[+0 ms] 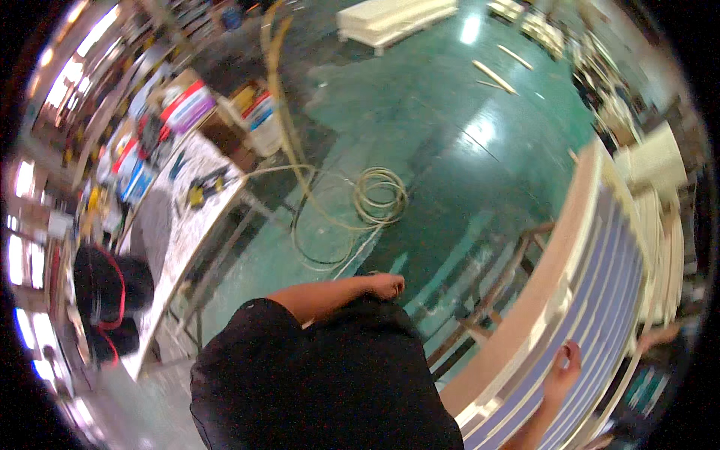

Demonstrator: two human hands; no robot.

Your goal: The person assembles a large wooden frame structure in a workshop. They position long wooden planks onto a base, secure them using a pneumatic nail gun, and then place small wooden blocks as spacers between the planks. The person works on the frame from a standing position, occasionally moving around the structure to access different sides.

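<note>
Green floor (450, 157) spreads across the middle of the view. On the right stands a large, long panel (600, 300) of blue-grey with pale slats and a brown side edge, directly under and around the right hand. A paint-spattered bench (187, 232) runs along the left, well apart from both hands. At the top, a long, pale wooden piece (394, 24) stands on the floor. A yellowish hose (402, 201) lies coiled on the floor ahead of the left hand. A container (189, 106) at the bench's far end has a purple, white and red label; its writing is too blurred to read. Yellow-and-black tools (199, 193) rest on the bench. The right hand (568, 362) is over the slats, fingers bent, with a narrow gap within their curve; contact with the panel cannot be told. The left hand (387, 286), before the body, is curled into a fist; its inside is hidden.
</note>
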